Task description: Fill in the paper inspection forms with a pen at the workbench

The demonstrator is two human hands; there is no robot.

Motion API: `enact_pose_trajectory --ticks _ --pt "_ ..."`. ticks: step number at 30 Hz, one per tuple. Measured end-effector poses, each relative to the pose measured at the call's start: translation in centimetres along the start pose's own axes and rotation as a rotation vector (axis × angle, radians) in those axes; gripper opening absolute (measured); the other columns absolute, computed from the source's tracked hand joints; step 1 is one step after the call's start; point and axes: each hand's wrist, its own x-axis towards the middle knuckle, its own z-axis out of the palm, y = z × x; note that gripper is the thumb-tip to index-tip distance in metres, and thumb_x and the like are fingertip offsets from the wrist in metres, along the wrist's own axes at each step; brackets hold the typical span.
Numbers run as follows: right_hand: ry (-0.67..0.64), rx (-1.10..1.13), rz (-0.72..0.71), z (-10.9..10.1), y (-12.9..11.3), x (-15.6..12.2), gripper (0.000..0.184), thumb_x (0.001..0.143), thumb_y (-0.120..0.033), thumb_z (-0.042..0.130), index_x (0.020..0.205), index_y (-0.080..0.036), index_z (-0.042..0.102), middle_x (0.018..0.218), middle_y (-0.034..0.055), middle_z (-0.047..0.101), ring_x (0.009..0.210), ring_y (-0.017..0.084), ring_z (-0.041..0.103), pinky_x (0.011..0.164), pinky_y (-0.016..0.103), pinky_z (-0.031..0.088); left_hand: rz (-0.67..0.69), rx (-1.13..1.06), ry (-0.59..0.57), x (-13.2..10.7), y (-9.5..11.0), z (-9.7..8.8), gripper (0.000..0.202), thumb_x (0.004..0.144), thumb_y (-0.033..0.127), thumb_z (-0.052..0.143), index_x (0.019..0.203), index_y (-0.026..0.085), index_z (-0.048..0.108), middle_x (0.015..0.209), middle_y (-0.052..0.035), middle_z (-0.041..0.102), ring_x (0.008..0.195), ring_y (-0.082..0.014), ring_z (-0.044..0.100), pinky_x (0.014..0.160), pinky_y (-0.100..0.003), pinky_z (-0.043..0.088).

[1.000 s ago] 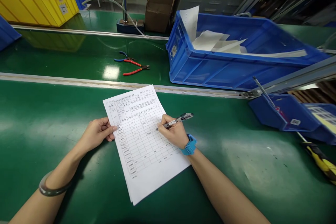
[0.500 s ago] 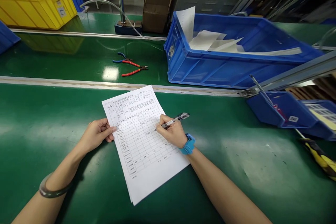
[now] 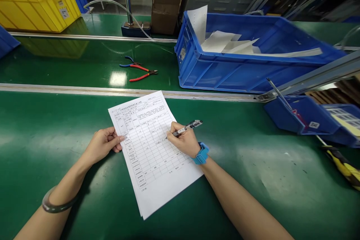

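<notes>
A few stacked sheets of paper (image 3: 157, 198) lie tilted on the green bench, the top one a printed form with a table and handwritten entries. My left hand (image 3: 104, 141) pinches their left edge between thumb and fingers. In my right hand (image 3: 184, 143) is a pen (image 3: 189, 127), gripped in a writing hold with its tip on the form's middle columns. The side of that hand rests on the paper and covers part of the table. A blue band is around my right wrist, and a bangle hangs on my left forearm.
Beyond the metal strip lie pliers (image 3: 140, 68) with red and blue handles. A large blue bin (image 3: 230, 71) holding white sheets stands at back right, a yellow bin (image 3: 36, 7) at back left. Small blue bins (image 3: 298, 120) and a yellow-black screwdriver (image 3: 341, 165) are at right.
A little more handwriting shows on the form at the pen tip, which has shifted very slightly. My left hand holds the paper in the same place.
</notes>
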Motion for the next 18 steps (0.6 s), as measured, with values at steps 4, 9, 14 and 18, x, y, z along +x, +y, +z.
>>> enact_pose_trajectory --ticks 4,9,14,18 --pt "0.001 -0.015 -0.01 -0.03 -0.13 -0.06 0.028 0.081 -0.021 0.05 0.061 -0.022 0.03 0.057 -0.0056 0.028 0.052 0.01 0.026 0.052 0.028 0.022 -0.002 0.0 0.004 0.03 0.08 -0.02 0.045 0.081 0.055 0.07 0.099 0.014 0.067 0.067 -0.0026 0.069 0.059 -0.0148 0.066 0.059 -0.027 0.059" --pt "0.033 -0.05 -0.005 0.07 -0.11 -0.07 0.027 0.079 -0.022 0.051 0.061 -0.022 0.03 0.056 -0.0055 0.029 0.052 0.01 0.027 0.052 0.028 0.022 -0.002 -0.006 0.004 0.04 0.12 0.02 0.044 0.08 0.054 0.071 0.097 0.014 0.067 0.066 -0.0023 0.069 0.058 -0.0144 0.066 0.058 -0.027 0.059" --pt "0.032 -0.008 -0.002 0.13 -0.08 -0.02 0.028 0.08 -0.023 0.052 0.06 -0.022 0.031 0.057 -0.0052 0.029 0.052 0.01 0.028 0.052 0.028 0.023 -0.004 0.0 0.0 0.01 0.14 0.0 0.043 0.081 0.053 0.07 0.1 0.014 0.067 0.067 -0.0022 0.069 0.059 -0.0148 0.067 0.059 -0.027 0.059" --pt "0.107 0.066 0.045 -0.08 0.04 0.07 0.029 0.077 -0.023 0.055 0.059 -0.022 0.032 0.055 -0.0057 0.029 0.051 0.01 0.027 0.05 0.027 0.022 -0.001 0.0 -0.002 0.05 0.25 0.05 0.041 0.082 0.051 0.069 0.1 0.014 0.066 0.067 -0.0025 0.07 0.059 -0.0147 0.067 0.058 -0.026 0.059"
